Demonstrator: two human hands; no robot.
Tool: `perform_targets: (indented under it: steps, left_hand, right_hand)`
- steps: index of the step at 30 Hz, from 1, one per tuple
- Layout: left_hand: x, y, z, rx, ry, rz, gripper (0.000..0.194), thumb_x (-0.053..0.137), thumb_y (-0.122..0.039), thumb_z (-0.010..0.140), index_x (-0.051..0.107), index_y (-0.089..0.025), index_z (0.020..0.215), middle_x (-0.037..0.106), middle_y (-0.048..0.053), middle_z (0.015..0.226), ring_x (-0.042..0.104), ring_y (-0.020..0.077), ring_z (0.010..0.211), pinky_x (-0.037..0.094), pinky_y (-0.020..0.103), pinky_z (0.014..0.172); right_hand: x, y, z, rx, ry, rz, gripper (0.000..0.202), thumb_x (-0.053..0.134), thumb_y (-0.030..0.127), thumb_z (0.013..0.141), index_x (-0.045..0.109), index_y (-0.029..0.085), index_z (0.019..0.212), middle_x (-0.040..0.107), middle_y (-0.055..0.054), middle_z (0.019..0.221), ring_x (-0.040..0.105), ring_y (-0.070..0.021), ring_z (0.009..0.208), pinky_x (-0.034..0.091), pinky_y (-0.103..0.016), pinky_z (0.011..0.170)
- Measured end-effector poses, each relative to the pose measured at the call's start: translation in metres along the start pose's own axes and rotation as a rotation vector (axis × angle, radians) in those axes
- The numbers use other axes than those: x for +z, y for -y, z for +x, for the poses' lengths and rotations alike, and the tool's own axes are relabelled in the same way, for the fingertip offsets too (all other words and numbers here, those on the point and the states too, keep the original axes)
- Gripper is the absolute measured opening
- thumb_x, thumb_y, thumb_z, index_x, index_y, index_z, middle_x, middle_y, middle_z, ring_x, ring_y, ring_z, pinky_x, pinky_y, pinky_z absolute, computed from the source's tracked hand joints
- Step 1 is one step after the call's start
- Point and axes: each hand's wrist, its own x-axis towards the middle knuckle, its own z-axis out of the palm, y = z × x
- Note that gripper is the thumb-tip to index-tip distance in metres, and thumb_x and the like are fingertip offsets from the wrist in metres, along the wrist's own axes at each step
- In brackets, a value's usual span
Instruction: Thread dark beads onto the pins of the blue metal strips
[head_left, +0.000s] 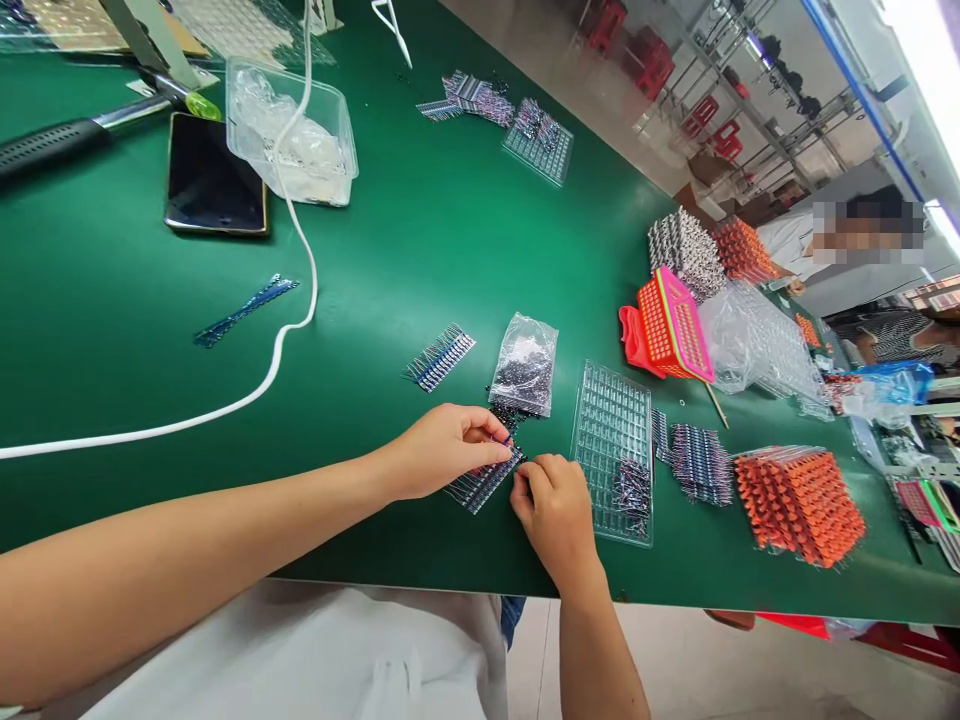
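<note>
My left hand (442,450) is closed in a pinch, its fingertips on a small wired component (510,438) with a bluish end. Under and beside those fingers lies a row of similar wired components (480,487), partly hidden by the hand. Just right of it, my right hand (556,508) has thumb and forefinger pressed together near the row's end; what they hold is too small to make out. Loose black beads (510,415) are spilled beyond my left fingertips, by the mouth of a clear bag (525,368) of dark beads. Another component row (441,357) lies farther left.
Right of my hands lies a clear compartment tray (615,420) holding a few wired parts. Beyond are stacked component rows (702,464), an orange stack (799,505) and a pink basket (675,325). A white cable (277,350), phone (214,180) and plastic box (292,130) are left.
</note>
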Motion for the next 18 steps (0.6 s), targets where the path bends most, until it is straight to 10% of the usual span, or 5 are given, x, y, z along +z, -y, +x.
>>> perform_targets:
  steps: [8, 18]
  left_hand:
    - [0.007, -0.009, -0.022, 0.202, 0.164, 0.204, 0.012, 0.063, -0.029, 0.088, 0.066, -0.017, 0.088, 0.077, 0.008, 0.111, 0.07, 0.0254, 0.109, 0.054, 0.037, 0.095]
    - [0.011, 0.005, -0.027, 0.57, 0.125, 0.303, 0.008, 0.057, -0.017, 0.093, 0.066, -0.016, 0.093, 0.078, 0.012, 0.106, 0.067, 0.0228, 0.121, 0.056, 0.028, 0.096]
  right_hand:
    - [-0.018, 0.022, -0.004, 0.374, -0.234, 0.706, 0.01, 0.055, 0.019, 0.094, 0.061, 0.022, 0.086, 0.06, 0.0, 0.081, 0.058, -0.0133, 0.074, 0.047, -0.026, 0.065]
    - [-0.003, 0.032, -0.002, 0.26, -0.554, 0.479, 0.016, 0.061, 0.009, 0.092, 0.066, 0.021, 0.101, 0.065, -0.002, 0.088, 0.063, -0.0131, 0.08, 0.052, -0.026, 0.067]
